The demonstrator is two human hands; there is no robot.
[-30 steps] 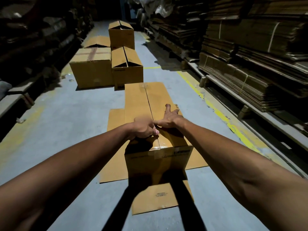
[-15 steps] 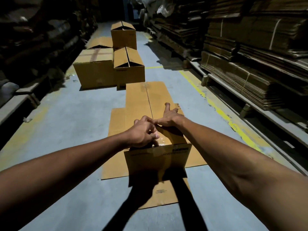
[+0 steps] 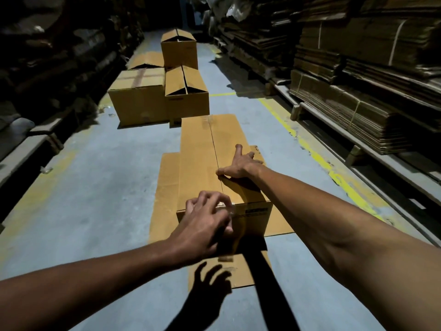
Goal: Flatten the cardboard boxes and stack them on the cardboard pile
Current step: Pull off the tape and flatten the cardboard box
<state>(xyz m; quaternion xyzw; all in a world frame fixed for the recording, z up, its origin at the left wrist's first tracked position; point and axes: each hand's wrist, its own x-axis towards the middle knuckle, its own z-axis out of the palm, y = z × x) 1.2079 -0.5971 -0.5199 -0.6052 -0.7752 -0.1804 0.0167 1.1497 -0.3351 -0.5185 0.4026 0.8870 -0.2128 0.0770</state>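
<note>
**Q:** What has changed since a moment ago?

**A:** Leftward and down the frame, the left hand (image 3: 205, 225) has slid from the top seam to the near end of the long brown cardboard box (image 3: 210, 163). Its fingers are curled on a strip of clear packing tape (image 3: 225, 209), apparently peeling it.

**Q:** Where is the box?

**A:** Centre frame, lying on flat brown cardboard sheets (image 3: 167, 187) spread over the grey concrete floor (image 3: 95, 187). Four more upright brown cardboard boxes (image 3: 148, 99) wait at upper centre. Bundled flattened cardboard on shelving (image 3: 358, 108) fills the right side.

**Q:** Which step is this?

**A:** Likely removing the tape, so the flaps can open. Next, I judge, comes pulling the strip free, then collapsing the box.

**Q:** And the right hand (image 3: 241, 163)?

**A:** Arm outstretched, fingers spread apart, pressing flat on the box top, right of the seam, steadying it.
</note>
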